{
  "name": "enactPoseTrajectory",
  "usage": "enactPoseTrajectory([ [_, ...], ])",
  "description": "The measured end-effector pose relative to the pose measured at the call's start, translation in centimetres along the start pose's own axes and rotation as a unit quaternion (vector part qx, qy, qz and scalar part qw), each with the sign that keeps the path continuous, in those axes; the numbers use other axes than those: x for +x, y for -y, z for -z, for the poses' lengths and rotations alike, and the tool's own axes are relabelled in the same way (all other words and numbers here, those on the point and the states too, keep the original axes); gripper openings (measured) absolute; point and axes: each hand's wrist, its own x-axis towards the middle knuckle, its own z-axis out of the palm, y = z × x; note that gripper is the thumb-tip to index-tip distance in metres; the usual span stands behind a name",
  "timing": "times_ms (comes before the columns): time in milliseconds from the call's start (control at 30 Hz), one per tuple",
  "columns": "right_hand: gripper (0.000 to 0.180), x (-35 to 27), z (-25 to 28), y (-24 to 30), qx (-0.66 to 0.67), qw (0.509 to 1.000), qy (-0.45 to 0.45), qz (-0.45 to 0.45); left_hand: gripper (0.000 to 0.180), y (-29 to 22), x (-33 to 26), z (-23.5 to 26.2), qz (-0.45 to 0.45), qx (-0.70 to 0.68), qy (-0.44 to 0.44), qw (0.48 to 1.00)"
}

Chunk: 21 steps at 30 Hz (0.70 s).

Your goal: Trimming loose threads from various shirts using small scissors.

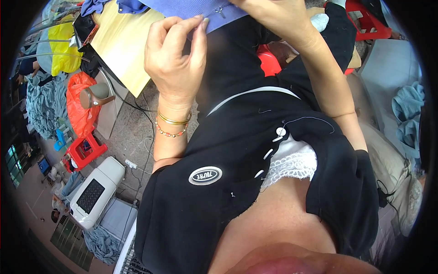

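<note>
Head view: blue fabric (191, 8) edge inside left hand (175, 57) grip

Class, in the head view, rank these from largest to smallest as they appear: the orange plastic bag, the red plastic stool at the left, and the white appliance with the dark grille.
1. White appliance.
2. Orange plastic bag, close to it in apparent size, so unsure.
3. Red stool, clearly smallest.

Oval black-white label (205, 175) on black garment front (237, 137)
</note>
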Motion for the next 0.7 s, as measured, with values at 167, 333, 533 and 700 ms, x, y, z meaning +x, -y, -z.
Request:
enactPoseTrajectory([
  [167,0.029,-2.6,-0.7,-0.3,0.081,0.994,-0.072,-0.026,0.012,0.3,-0.3,-0.2,-0.014,0.022,-0.012,1.000],
  [333,0.022,-3.3,-0.7,0.0,-0.093,0.993,-0.034,0.068,0.010,0.1,-0.4,0.1,0.098,-0.104,0.004,0.990],
  [533,0.023,-2.4,-1.4,-3.2,-0.147,0.958,-0.097,0.227,0.009,-0.5,-0.4,0.9,0.308,-0.362,0.011,0.879],
  [700,0.030,-3.0,0.2,0.6,-0.178,0.980,0.015,0.089,0.014,0.7,-0.2,2.3,0.369,-0.474,0.035,0.799],
])
